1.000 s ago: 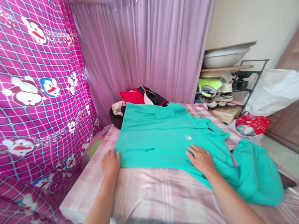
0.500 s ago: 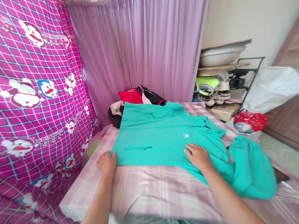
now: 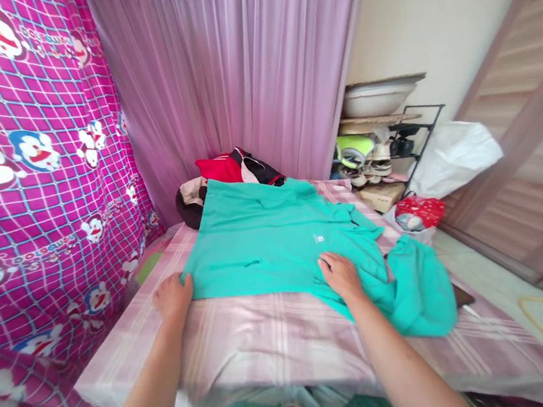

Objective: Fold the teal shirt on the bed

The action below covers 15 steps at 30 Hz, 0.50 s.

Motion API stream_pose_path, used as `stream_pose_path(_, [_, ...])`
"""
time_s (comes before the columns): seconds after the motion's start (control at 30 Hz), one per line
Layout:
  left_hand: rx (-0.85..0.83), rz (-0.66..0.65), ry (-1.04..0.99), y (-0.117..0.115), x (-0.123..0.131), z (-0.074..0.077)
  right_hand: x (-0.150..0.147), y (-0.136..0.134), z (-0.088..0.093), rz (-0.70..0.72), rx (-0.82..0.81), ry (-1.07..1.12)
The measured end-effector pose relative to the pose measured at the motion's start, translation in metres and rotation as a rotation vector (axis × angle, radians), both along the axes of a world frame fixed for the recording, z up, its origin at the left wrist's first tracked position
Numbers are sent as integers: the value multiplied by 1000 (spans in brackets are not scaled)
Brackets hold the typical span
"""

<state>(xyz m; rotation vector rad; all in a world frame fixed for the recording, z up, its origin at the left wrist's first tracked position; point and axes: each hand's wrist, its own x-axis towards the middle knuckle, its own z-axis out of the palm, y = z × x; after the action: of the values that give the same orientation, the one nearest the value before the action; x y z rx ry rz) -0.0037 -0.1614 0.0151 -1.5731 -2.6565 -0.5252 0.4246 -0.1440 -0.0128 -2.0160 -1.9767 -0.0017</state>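
Observation:
A teal jacket [image 3: 256, 238] lies spread on a plaid-covered bed, its hem toward the left. It has a zipped pocket and a small white logo on the chest. My left hand [image 3: 174, 296] is closed on the near hem corner, thumb on top of the cloth. Near the underarm, below the logo, my right hand [image 3: 341, 274] has curled fingers gripping the cloth. One sleeve [image 3: 421, 288] is bunched at the right, close to the bed's far right side.
Red and black clothing [image 3: 238, 167] and a dark brown and beige item [image 3: 191, 201] lie behind the jacket. A shoe rack [image 3: 427, 133] with a white basin [image 3: 377, 98] stands beyond, near a white bag [image 3: 457, 156]. Pink patterned cloth [image 3: 47, 209] hangs at left.
The view has shifted slightly right, so everything sits further left in the picture. Both hands stay at the same places on the jacket, which lies much as before.

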Motion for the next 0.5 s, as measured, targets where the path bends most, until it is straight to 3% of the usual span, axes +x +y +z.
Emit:
stream_pose_path(0.27, [-16, -6, 55, 4, -5, -6, 3, -1, 3, -30, -36, 41])
stream_pose_path(0.5, [-53, -12, 48, 4, -3, -1, 1, -2, 6, -30, -36, 49])
